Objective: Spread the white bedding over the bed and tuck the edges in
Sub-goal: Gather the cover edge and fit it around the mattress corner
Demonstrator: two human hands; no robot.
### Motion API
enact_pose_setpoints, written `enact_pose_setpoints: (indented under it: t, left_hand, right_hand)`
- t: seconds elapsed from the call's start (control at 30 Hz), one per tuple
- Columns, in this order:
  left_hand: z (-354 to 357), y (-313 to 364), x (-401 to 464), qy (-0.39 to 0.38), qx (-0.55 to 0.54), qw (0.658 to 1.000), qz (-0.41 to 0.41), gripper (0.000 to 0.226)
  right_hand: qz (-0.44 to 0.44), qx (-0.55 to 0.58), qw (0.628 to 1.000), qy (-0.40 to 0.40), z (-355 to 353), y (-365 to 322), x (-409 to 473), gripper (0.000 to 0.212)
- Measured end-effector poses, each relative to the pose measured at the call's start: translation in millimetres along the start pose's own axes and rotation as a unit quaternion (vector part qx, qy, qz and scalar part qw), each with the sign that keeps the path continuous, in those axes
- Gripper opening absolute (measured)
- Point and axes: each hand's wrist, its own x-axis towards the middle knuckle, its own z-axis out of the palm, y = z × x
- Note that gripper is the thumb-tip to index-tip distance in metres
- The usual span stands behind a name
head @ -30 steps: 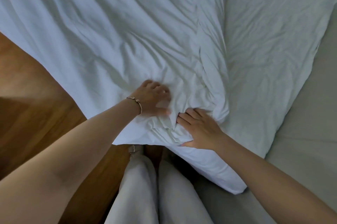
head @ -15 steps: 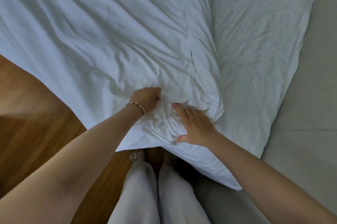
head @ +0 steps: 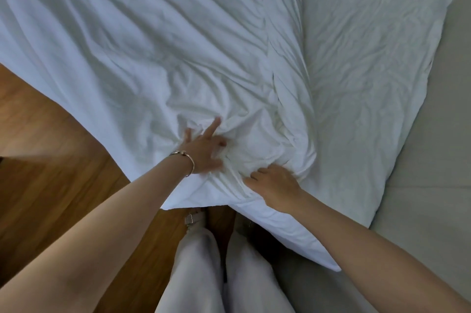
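Note:
The white bedding lies wrinkled across the bed, and one corner hangs toward me over the bed's near corner. A bunched knot of folds sits at that corner. My left hand, with a bracelet on the wrist, rests on the left side of the bunch with its fingers spread and the index finger stretched forward. My right hand grips the right side of the bunch, fingers curled into the fabric. A long fold ridge runs away from the bunch up the bedding.
The bare grey bed surface shows to the right of the bedding's edge. Wooden floor lies on the left. My legs in white trousers stand right against the bed's corner.
My left hand has opened from a curled hold and spread its fingers forward over the bunch. My right hand's fingers have curled into the fabric. The bunch has tightened between the hands.

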Motion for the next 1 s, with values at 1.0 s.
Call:
enact_pose_setpoints:
  t: [1.0]
  left_hand:
    - [10,4,-18,-0.169,0.22,0.958,0.079,0.068]
  right_hand:
    - [0.124,0.098,0.986,-0.05,14,-74,-61,0.053]
